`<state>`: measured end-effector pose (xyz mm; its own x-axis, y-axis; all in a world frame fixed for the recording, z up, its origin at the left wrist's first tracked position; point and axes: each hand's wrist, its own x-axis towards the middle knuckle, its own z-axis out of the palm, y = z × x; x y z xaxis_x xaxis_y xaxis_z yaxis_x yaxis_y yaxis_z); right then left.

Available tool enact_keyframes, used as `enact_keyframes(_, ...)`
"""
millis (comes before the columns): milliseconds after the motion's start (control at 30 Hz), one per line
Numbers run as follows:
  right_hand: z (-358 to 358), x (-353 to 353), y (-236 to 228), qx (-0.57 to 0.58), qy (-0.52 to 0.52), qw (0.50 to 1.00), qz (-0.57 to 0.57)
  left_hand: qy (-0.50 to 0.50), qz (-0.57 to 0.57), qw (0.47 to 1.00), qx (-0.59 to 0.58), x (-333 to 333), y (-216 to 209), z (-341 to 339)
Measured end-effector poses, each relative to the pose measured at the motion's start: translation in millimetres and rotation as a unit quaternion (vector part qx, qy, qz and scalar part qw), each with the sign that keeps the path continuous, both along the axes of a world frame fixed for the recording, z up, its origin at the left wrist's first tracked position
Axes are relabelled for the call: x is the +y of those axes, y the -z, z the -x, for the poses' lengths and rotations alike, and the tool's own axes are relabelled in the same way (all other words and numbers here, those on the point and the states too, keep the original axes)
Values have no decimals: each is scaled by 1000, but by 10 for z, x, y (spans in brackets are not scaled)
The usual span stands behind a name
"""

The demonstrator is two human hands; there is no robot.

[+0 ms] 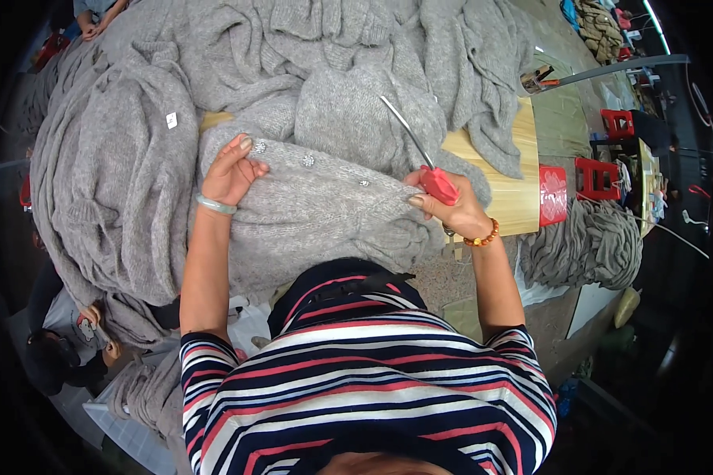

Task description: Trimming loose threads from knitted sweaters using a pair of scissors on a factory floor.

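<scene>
Grey knit garment (293, 194), one: spread between both hands, buttons (308, 161) along its edge. Right hand (454, 198): thumb and fingers pinching the garment's end, red-handled tool (439, 185) lodged within, shaft slanting away leftward. Left hand (231, 170): raised, fingers curled by the endmost button; pinch unclear. Beyond: wooden table (519, 202), heaped grey knitwear (356, 107).

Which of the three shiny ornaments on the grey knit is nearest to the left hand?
The leftmost ornament, beside the left hand; the middle ornament and rightmost ornament lie further toward the right hand.
</scene>
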<state>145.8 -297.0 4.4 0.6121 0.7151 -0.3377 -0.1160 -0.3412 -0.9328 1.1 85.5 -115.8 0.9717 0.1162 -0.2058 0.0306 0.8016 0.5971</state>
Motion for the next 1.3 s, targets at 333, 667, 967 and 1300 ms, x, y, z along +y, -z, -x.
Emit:
enact_keyframes(333,-216,26,-286,28,3,999,-21,-19,18,999,-19,-22,-270,-93)
enact_keyframes(667,-361,86,-143,44,-20,999,-22,-89,-32,993,76,24,-173,-113)
enact_keyframes(967,-205,-3,63,-402,-86,876,251,-22,-830,555,-48,-965,-447,-122)
enact_keyframes(1300,157,-6,-176,-344,-238,865,278,113,-842,527,-20,-1046,-15,-189)
